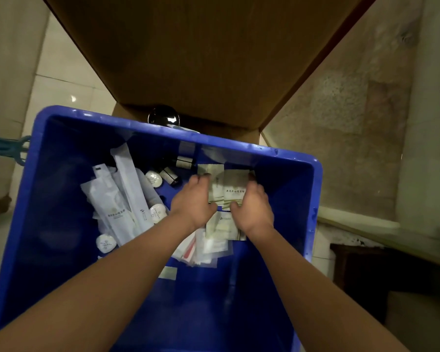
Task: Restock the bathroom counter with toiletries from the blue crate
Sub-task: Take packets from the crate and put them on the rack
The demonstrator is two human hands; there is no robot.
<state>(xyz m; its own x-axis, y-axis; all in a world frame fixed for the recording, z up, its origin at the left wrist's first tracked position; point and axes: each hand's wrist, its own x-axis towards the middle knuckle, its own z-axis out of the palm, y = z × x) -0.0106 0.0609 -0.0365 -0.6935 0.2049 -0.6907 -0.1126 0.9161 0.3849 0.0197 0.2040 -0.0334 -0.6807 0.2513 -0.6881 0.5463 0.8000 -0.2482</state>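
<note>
Forearms: both reach in over the near edge of the blue crate point(48, 199); crate sits tilted in view, open top toward the camera.
Long white packs point(117, 199): heaped along the crate's left side, lying flat and overlapping, so they look tipped in loose rather than sorted.
Round white tubs point(158, 212): 3 visible, scattered among and beside the long packs.
Dark small bottles point(170, 175): on their sides near the crate's far edge, just left of the hands.
Left hand point(192, 199): fingers curled over the left edge of the pale sachets point(233, 189), thumb at their near edge.
Loose flat packets point(208, 247): spread on the crate floor under both wrists, untouched.
Pale sachets: about 2 or 3, overlapping, clasped between the 2 hands near the far-right corner; judged to be squared into 1 stack for lifting together.
Right hand point(252, 209): mirrors the left, fingers curled over the right edge, thumb underneath.
Counter: cannot be identified with certainty.
Progress: judged early, most stock in the crate.
</note>
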